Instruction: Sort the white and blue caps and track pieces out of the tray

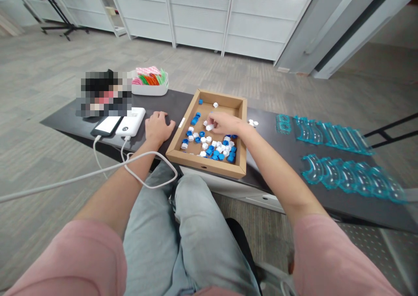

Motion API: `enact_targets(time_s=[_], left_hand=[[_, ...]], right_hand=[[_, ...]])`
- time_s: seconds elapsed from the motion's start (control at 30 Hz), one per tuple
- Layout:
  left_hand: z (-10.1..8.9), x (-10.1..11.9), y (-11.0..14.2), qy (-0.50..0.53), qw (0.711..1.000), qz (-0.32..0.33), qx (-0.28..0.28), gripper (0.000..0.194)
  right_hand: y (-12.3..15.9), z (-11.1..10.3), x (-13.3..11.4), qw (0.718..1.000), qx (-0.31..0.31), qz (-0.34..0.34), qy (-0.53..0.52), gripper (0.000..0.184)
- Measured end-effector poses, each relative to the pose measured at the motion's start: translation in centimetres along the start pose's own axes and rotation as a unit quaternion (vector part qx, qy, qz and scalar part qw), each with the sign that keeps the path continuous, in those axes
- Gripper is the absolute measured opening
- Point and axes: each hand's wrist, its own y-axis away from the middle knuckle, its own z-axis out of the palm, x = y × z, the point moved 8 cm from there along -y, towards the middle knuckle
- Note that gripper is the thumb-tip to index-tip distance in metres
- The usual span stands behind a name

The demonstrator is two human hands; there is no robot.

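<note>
Within the tray, likely walled to corral loose pieces, the right hand seemingly pinches a white piece; the left hand rests, thumb spread.

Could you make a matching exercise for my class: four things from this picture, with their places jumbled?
1. Left hand
2. Right hand
3. White basket
4. Teal plastic pieces

A. Over the cardboard tray, at small white pieces
B. In rows, right of the tray
C. Between the white device and the tray
D. Beyond the white device

Pairs: 1-C, 2-A, 3-D, 4-B
</note>
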Motion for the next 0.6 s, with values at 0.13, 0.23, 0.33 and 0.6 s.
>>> enact_targets(time_s=[0.13, 0.23, 0.33, 0.6], left_hand=[[0.1, -0.1, -0.1, 0.000, 1.000, 0.002, 0.004, 0.062], [0.1, -0.1, -0.1, 0.000, 1.000, 0.001, 0.004, 0.061], [0.1, -0.3, -0.2, -0.004, 1.000, -0.005, 0.003, 0.061], [-0.1, -0.1, -0.1, -0.022, 1.000, -0.011, -0.001, 0.061]], right_hand=[[3.4, -2.8, 1.7, 0.989, 0.090, 0.018, -0.118, 0.020], [6.5, -4.7, 3.5, 0.968, 0.176, 0.043, -0.174, 0.032], [9.3, -5.8, 5.7, 0.954, 0.229, 0.066, -0.182, 0.046], [14.7, -7.3, 12.6, 0.892, 0.388, 0.110, -0.204, 0.051]])
